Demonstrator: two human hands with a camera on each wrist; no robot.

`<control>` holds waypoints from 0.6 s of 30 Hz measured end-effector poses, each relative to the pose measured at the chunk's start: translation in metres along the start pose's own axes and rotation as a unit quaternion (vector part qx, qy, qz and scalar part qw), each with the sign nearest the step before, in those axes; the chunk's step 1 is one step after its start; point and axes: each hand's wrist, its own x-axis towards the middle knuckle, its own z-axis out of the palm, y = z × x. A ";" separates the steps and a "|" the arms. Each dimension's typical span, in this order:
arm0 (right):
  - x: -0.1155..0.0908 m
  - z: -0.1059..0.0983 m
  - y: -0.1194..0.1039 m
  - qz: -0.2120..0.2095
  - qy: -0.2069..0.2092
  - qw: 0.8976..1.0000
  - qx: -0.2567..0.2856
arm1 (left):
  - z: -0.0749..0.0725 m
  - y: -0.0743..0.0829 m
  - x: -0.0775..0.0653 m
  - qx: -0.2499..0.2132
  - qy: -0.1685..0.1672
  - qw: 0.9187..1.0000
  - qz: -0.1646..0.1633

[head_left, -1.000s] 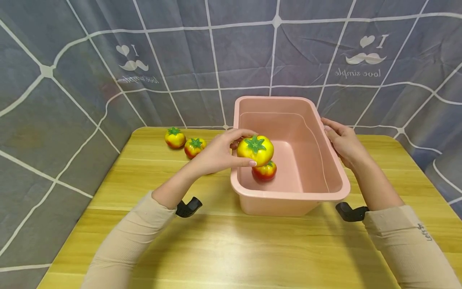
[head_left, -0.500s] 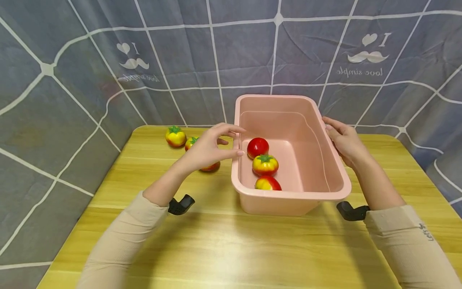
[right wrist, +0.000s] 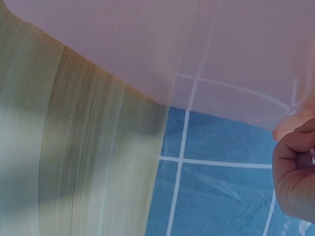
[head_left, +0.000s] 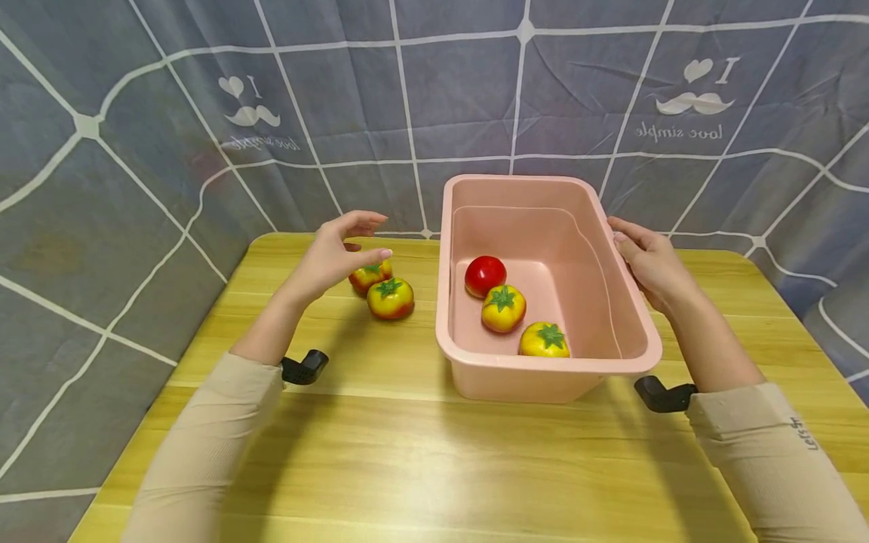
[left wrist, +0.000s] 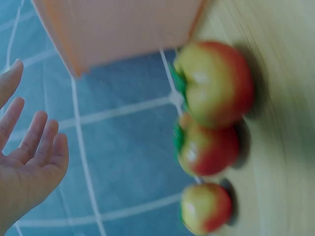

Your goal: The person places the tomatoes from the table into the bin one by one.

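My left hand (head_left: 331, 258), fingers apart and holding nothing, hovers over tomatoes on the table. Two yellow-and-red tomatoes with green leafy tops show there: a front one (head_left: 391, 300) and one behind (head_left: 363, 280). A third tomato (left wrist: 206, 209) appears in the left wrist view; the hand hides it from the head camera. On the right, my right hand (head_left: 653, 265) grips the rim of a pink plastic basin (head_left: 543, 365). Inside the basin lie a tomato with its red side up (head_left: 485, 277), a yellow tomato (head_left: 504, 309) and another by the front wall (head_left: 545, 341).
The basin stands on a wooden table (head_left: 407, 460). A grey curtain (head_left: 462, 98) with white lines hangs close behind the table's back edge and along the left. Black wrist cameras (head_left: 305, 367) stick out below both forearms.
My left hand let go of a tomato inside the basin, then moved left, away from the rim, to the tomatoes on the table. The released tomato rolled forward. My right hand kept its grip.
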 end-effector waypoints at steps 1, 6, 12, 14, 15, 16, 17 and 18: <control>0.000 0.000 0.000 0.000 0.001 1.000 0.001 | -0.004 -0.005 0.000 -0.001 0.011 1.000 -0.007; 0.000 0.000 0.000 -0.001 -0.001 1.000 0.000 | -0.019 -0.028 0.000 -0.011 0.062 0.997 -0.037; 0.000 -0.001 0.001 -0.002 -0.001 1.000 0.016 | -0.023 -0.060 0.000 0.016 0.115 0.990 -0.084; -0.001 -0.001 0.001 -0.002 -0.002 1.000 0.017 | -0.023 -0.070 -0.001 0.011 0.133 0.986 -0.097; -0.001 -0.001 0.001 -0.003 -0.003 1.000 0.016 | -0.023 -0.074 -0.001 0.006 0.142 0.985 -0.100; -0.001 0.000 0.001 -0.004 -0.004 1.000 0.015 | -0.022 -0.078 -0.002 0.005 0.151 0.983 -0.102; -0.001 0.000 0.001 -0.004 -0.004 1.000 0.014 | -0.022 -0.082 -0.002 0.006 0.159 0.982 -0.105; -0.001 0.000 0.001 -0.004 -0.004 1.000 0.022 | -0.021 -0.087 -0.002 0.010 0.168 0.980 -0.105</control>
